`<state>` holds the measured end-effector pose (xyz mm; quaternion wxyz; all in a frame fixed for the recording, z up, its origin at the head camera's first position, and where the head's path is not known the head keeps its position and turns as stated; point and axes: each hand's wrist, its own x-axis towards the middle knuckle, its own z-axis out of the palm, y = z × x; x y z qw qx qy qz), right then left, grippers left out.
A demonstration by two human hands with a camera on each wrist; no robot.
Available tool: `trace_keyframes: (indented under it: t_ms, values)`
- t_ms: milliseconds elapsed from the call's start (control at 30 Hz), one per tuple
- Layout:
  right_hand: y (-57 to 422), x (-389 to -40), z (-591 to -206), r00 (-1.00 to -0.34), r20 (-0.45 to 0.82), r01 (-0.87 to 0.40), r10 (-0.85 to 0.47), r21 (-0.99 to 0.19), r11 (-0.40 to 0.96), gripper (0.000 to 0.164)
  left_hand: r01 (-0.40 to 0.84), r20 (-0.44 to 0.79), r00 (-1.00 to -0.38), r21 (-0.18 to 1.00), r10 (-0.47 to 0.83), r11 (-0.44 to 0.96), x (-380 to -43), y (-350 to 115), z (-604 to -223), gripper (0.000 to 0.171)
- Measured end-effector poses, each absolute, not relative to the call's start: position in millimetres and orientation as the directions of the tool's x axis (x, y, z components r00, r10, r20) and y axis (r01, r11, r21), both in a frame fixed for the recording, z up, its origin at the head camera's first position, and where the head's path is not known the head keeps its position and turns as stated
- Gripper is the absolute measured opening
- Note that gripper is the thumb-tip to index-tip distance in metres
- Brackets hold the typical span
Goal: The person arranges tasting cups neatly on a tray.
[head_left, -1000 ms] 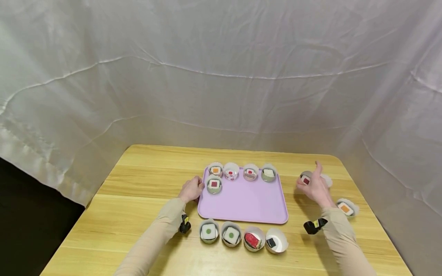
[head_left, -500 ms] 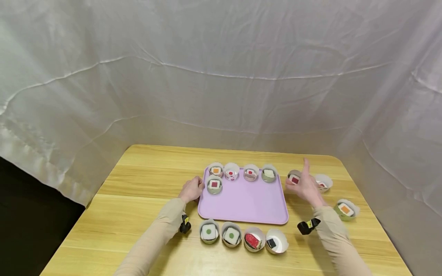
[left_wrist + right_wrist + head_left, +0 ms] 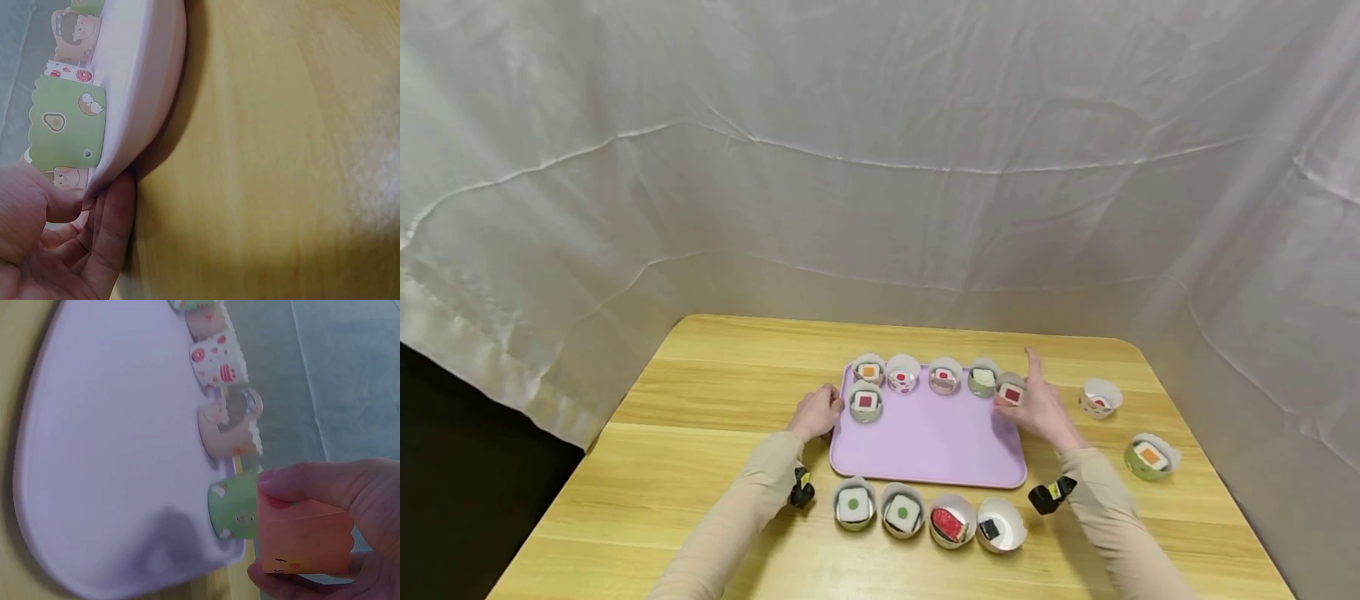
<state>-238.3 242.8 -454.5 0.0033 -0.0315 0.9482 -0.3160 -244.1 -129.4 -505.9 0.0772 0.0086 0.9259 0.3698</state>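
My left hand grips the left rim of a lilac tray, thumb above and fingers below in the left wrist view. Between thumb and fingers my right hand holds a pinkish paper cup. Inside that cup is a white square piece with a dark red centre. The held cup hangs over the tray's right edge, beside a green cup at the back right corner. On the tray, several cups line the back edge, and another green cup stands near my left hand.
In front of the tray, several cups stand in a row, one with a red piece and one with a small black piece. To the right are a white cup and a green cup with an orange-centred piece. Pale fabric hangs behind.
My right hand has carried the pinkish cup leftward from the right of the table to over the tray's right edge. My left hand has stayed at the tray's rim.
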Motion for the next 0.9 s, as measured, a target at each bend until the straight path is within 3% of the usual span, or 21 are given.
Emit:
trace_keyframes:
  t_ms: [633,900]
  values:
    - [209,-240,-465,-0.976,-0.015,-0.158,-0.215,-0.631,0.76,0.113,-0.027,-0.118,-0.991,0.667,0.069,0.744,-246,-129,-507,0.013]
    - [201,-240,-463,-0.96,0.012,-0.232,-0.28,-0.593,0.771,0.106,-0.035,-0.131,-0.988,0.688,0.077,0.725,-245,-128,-507,0.014]
